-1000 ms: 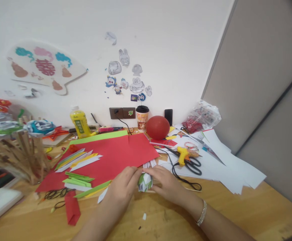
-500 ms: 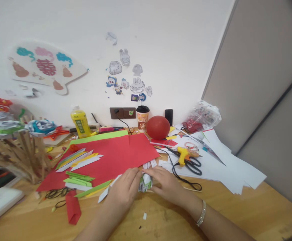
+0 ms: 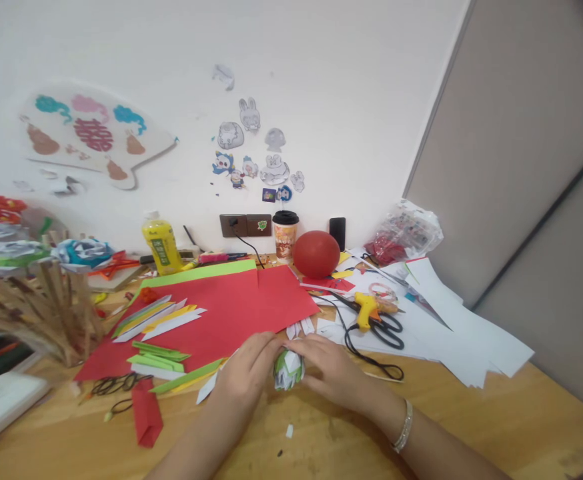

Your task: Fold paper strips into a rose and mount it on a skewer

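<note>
Wooden bench, warm grain, pushed against a white wall with cartoon stickers; grey partition on the right. Large red paper sheet, matte, lies flat mid-bench; loose white sheets fan out to the right. Left hand and right hand both grasp a small folded paper piece, green and white, faceted, at the red sheet's near edge. Smooth red ball by the wall.

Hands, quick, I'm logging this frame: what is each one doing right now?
Left hand: closed on the left side of the green-and-white folded paper piece.
Right hand: closed on its right side.
</note>
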{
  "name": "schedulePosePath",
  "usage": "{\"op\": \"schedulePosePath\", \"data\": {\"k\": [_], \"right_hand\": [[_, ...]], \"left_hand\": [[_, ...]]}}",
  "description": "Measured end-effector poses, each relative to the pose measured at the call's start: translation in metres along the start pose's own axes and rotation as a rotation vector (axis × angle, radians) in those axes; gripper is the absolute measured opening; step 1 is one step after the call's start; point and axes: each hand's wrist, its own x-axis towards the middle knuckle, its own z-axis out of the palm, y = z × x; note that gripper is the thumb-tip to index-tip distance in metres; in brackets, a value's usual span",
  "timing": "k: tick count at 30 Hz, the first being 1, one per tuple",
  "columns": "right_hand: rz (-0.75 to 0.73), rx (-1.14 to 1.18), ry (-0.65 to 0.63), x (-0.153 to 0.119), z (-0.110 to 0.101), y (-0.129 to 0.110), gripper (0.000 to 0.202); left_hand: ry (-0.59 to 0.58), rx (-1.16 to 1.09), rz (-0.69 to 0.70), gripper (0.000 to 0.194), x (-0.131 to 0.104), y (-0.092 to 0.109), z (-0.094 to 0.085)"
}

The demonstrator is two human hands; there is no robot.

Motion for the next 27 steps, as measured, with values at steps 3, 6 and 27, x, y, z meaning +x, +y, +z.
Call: {"op": "schedulePosePath", "data": {"k": [3, 6, 27], "right_hand": [[-0.01, -0.006, -0.006, 0.0, 0.0, 0.001, 0.056], [-0.004, -0.004, 0.003, 0.0, 0.0, 0.001, 0.055], [0.131, 0.099, -0.022, 0.003, -0.01, -0.006, 0.052]], "left_hand": [[-0.002, -0.033, 0.006, 0.026, -0.001, -0.001, 0.0], [-0.009, -0.042, -0.008, 0.027, -0.002, 0.0, 0.0], [0.002, -0.257, -0.211, 0.011, 0.011, -0.006, 0.003]]}}
